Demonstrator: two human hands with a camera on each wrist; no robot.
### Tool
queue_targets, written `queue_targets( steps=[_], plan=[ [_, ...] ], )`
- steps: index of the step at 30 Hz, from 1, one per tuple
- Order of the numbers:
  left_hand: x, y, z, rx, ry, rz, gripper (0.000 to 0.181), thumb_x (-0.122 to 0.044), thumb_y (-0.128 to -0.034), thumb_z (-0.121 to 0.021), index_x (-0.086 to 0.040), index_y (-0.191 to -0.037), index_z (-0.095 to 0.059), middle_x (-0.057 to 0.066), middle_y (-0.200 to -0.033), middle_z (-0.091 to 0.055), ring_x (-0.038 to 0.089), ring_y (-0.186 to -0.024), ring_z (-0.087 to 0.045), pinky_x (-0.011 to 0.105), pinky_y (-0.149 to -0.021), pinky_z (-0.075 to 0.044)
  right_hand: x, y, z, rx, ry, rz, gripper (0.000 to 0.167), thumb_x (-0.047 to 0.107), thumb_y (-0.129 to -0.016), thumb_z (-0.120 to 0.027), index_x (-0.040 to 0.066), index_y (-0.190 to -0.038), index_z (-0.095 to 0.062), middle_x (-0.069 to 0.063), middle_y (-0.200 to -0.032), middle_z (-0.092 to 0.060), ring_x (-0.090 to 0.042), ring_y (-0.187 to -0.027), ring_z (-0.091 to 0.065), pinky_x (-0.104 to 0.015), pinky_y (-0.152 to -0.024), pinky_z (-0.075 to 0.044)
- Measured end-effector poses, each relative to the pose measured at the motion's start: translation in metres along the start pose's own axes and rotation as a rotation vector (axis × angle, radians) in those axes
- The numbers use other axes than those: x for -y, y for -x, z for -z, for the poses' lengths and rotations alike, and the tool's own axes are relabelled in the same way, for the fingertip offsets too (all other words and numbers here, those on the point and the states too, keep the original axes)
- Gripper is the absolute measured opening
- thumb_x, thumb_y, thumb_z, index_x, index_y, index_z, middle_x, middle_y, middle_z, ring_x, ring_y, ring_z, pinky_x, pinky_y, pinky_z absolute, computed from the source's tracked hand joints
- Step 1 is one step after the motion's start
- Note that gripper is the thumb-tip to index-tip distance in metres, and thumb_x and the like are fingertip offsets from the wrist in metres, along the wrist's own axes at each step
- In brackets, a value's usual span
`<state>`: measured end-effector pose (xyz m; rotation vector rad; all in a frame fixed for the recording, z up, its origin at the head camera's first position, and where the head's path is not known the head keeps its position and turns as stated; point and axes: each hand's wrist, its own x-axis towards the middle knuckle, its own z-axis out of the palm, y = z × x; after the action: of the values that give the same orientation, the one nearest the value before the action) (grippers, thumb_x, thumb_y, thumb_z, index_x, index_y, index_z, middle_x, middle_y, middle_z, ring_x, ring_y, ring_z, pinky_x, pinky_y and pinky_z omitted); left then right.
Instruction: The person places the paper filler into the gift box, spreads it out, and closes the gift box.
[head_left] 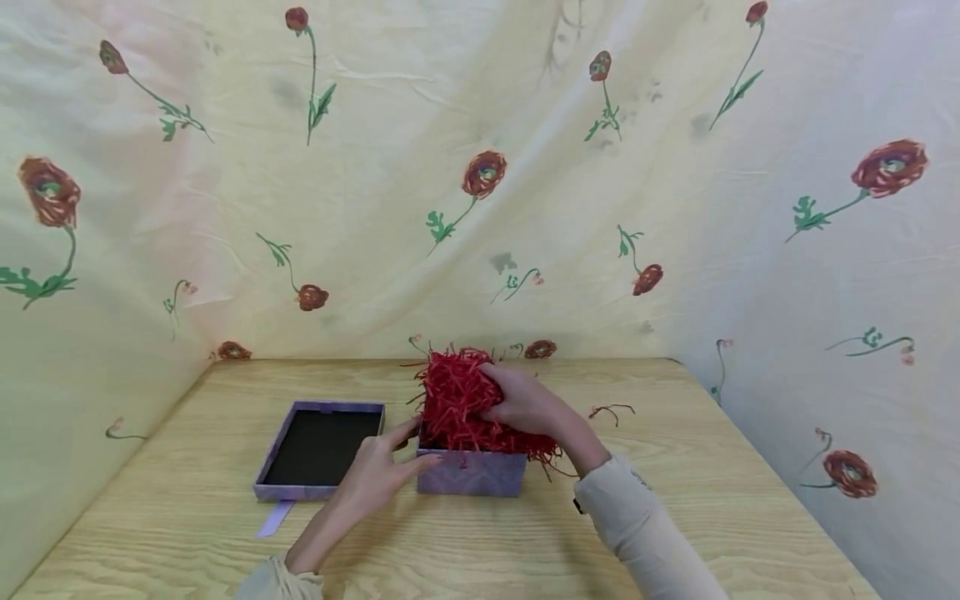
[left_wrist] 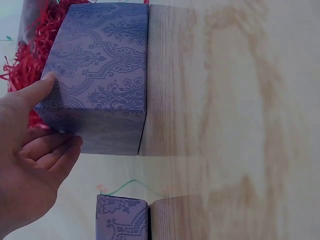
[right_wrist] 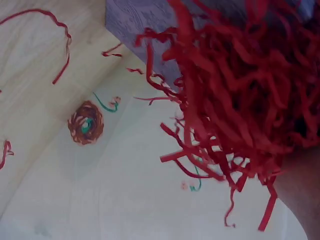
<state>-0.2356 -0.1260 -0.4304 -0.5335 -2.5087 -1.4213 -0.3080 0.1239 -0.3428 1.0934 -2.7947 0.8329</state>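
Observation:
A purple patterned box (head_left: 471, 477) stands on the table with red shredded paper (head_left: 459, 392) heaped above its rim. My left hand (head_left: 372, 473) holds the box at its left front corner. In the left wrist view the thumb of that left hand (left_wrist: 30, 170) lies on the damask-patterned front of the box (left_wrist: 102, 65), and the other fingers are at its side. My right hand (head_left: 528, 404) grips a clump of the paper over the box. Strands of shredded paper (right_wrist: 235, 90) hide most of its fingers in the right wrist view.
Left of the box lies its lid (head_left: 296, 492), black inside turned up, with a lilac ribbon tab (head_left: 276, 518) at the front. Loose red strands (head_left: 611, 411) lie to the right on the wooden table (head_left: 675, 517). A flowered curtain (head_left: 390, 208) surrounds the table.

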Motion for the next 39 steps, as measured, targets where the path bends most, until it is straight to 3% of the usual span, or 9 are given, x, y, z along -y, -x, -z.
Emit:
queue_targets(
  steps=[6, 11, 18, 28, 33, 39],
  plan=[
    [0.001, 0.001, 0.001, -0.002, 0.006, -0.018, 0.067, -0.031, -0.0908, -0.082, 0.003, -0.144, -0.059, 0.026, -0.131, -0.066, 0.041, -0.122, -0.063, 0.056, -0.094, -0.054, -0.001, -0.007, -0.013, 0.036, 0.04, -0.045, 0.052, 0.007, -0.089, -0.08, 0.003, -0.136, -0.061, -0.007, -0.117, -0.066, -0.027, -0.11, -0.064, -0.045, -0.094, -0.053],
    [0.001, 0.001, 0.0, 0.008, 0.026, 0.029, 0.073, -0.034, -0.0905, -0.082, 0.005, -0.146, -0.056, 0.024, -0.133, -0.065, 0.042, -0.123, -0.062, 0.056, -0.097, -0.053, 0.003, -0.013, -0.021, 0.086, 0.092, -0.101, 0.053, 0.007, -0.088, -0.079, 0.001, -0.137, -0.059, -0.008, -0.114, -0.066, -0.026, -0.105, -0.064, -0.045, -0.089, -0.052],
    [0.0, 0.002, 0.0, 0.007, 0.026, 0.04, 0.075, -0.037, -0.0904, -0.082, 0.004, -0.147, -0.054, 0.023, -0.134, -0.065, 0.044, -0.122, -0.062, 0.056, -0.097, -0.053, 0.01, -0.019, -0.031, 0.152, 0.184, -0.179, 0.062, 0.013, -0.089, -0.08, 0.002, -0.145, -0.055, -0.015, -0.128, -0.063, -0.028, -0.112, -0.062, -0.046, -0.094, -0.052],
    [0.001, 0.003, 0.001, 0.0, 0.011, 0.016, 0.064, -0.035, -0.0914, -0.081, -0.002, -0.143, -0.062, 0.022, -0.131, -0.067, 0.042, -0.121, -0.063, 0.055, -0.095, -0.054, 0.014, -0.033, -0.044, 0.26, 0.21, -0.217, 0.06, 0.008, -0.09, -0.075, 0.002, -0.146, -0.054, -0.011, -0.127, -0.067, -0.019, -0.097, -0.06, -0.037, -0.082, -0.049],
    [0.0, 0.003, 0.001, -0.003, 0.018, 0.053, 0.067, -0.034, -0.0915, -0.081, 0.001, -0.145, -0.059, 0.023, -0.133, -0.066, 0.044, -0.121, -0.063, 0.055, -0.095, -0.054, 0.015, -0.041, -0.053, 0.289, 0.228, -0.246, 0.054, 0.003, -0.091, -0.073, 0.004, -0.142, -0.058, -0.008, -0.118, -0.068, -0.02, -0.089, -0.059, -0.036, -0.076, -0.047],
    [-0.001, 0.001, 0.0, -0.002, 0.032, 0.072, 0.068, -0.034, -0.0918, -0.081, -0.002, -0.147, -0.058, 0.021, -0.134, -0.065, 0.043, -0.123, -0.062, 0.055, -0.096, -0.053, 0.016, -0.044, -0.063, 0.337, 0.318, -0.296, 0.05, 0.009, -0.098, -0.07, 0.005, -0.146, -0.057, -0.014, -0.141, -0.061, -0.029, -0.126, -0.06, -0.041, -0.097, -0.052]
  ],
)
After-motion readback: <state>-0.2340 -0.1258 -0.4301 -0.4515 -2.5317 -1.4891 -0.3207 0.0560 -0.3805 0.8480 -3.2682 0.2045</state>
